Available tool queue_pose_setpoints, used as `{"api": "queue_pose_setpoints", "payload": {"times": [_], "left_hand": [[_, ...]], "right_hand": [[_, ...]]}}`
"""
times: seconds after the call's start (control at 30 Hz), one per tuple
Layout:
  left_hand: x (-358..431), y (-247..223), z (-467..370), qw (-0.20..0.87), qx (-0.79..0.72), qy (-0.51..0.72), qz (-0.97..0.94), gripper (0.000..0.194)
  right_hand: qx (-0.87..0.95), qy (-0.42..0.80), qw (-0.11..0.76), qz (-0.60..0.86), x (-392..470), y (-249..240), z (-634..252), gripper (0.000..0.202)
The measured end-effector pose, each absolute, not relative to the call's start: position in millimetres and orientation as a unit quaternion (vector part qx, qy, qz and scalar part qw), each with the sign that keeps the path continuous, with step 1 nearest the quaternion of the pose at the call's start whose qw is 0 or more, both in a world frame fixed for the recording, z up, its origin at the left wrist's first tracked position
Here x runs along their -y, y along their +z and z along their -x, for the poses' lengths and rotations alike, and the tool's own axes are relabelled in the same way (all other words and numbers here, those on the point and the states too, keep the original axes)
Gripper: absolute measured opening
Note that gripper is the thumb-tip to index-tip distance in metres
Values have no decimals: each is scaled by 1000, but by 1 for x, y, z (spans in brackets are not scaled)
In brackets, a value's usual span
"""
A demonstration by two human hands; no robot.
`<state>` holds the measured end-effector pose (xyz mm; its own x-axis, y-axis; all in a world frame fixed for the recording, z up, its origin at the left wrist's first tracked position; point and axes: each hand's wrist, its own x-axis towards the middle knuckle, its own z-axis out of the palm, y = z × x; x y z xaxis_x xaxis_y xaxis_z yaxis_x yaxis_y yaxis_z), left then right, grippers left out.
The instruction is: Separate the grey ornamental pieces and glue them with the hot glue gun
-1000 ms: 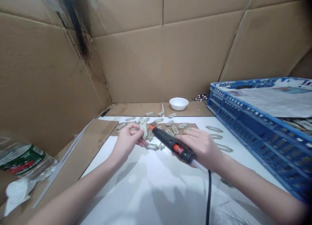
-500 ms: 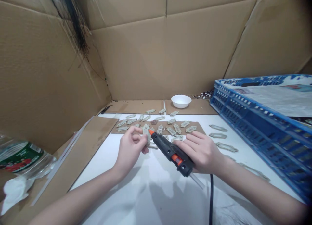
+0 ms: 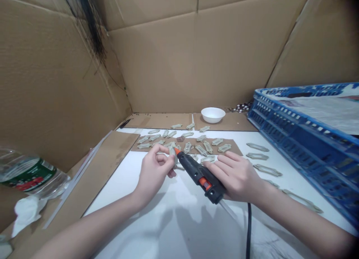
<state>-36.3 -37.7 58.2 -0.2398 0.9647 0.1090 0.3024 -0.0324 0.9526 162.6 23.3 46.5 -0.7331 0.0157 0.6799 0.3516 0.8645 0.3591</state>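
Between its thumb and fingers my left hand (image 3: 157, 165) pinches a small grey-green flat piece (image 3: 172, 151), held above the white table. My right hand (image 3: 237, 175) is wrapped round a black hot glue gun (image 3: 198, 173) with an orange nozzle. The nozzle tip is at the held piece; whether it touches I cannot tell. A clear glue stick (image 3: 228, 209) sticks out of the gun's rear, and a black cord (image 3: 249, 229) hangs below. Several similar grey-green pieces, frame-shaped with pointed ends, lie on a cardboard strip (image 3: 238, 151) beyond my hands.
A blue plastic crate (image 3: 305, 147) borders the right side, with more frame-shaped pieces (image 3: 257, 156) beside it. A white bowl (image 3: 213, 115) stands at the back near small dark and white beads (image 3: 243, 108). To the left lie a plastic bottle (image 3: 33, 176) and white tissue (image 3: 26, 214). Cardboard walls (image 3: 168, 64) enclose the space.
The whole view has shifted slightly, so most things sit a little further right. Both hands keep their grips, and the nozzle stays at the held piece.
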Motion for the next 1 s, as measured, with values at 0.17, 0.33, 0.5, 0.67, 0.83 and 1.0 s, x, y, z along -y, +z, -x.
{"api": "queue_pose_setpoints", "payload": {"times": [0.17, 0.33, 0.5, 0.67, 0.83, 1.0], "left_hand": [[39, 59, 35, 338, -611, 501, -511, 14], [39, 58, 35, 343, -609, 510, -502, 16], [38, 55, 36, 332, -610, 508, -510, 14], [38, 53, 35, 320, -615, 508, -511, 15], [38, 52, 35, 313, -623, 499, -514, 15], [35, 49, 37, 304, -637, 495, -507, 14]], "right_hand": [[902, -239, 347, 97, -23, 47, -162, 22], [903, -243, 342, 96, -22, 46, -162, 24], [904, -243, 337, 99, -22, 46, -162, 25], [903, -237, 333, 132, -14, 49, -157, 22], [877, -262, 331, 227, -7, 51, -153, 19], [857, -28, 264, 442, -18, 66, -160, 36]]}}
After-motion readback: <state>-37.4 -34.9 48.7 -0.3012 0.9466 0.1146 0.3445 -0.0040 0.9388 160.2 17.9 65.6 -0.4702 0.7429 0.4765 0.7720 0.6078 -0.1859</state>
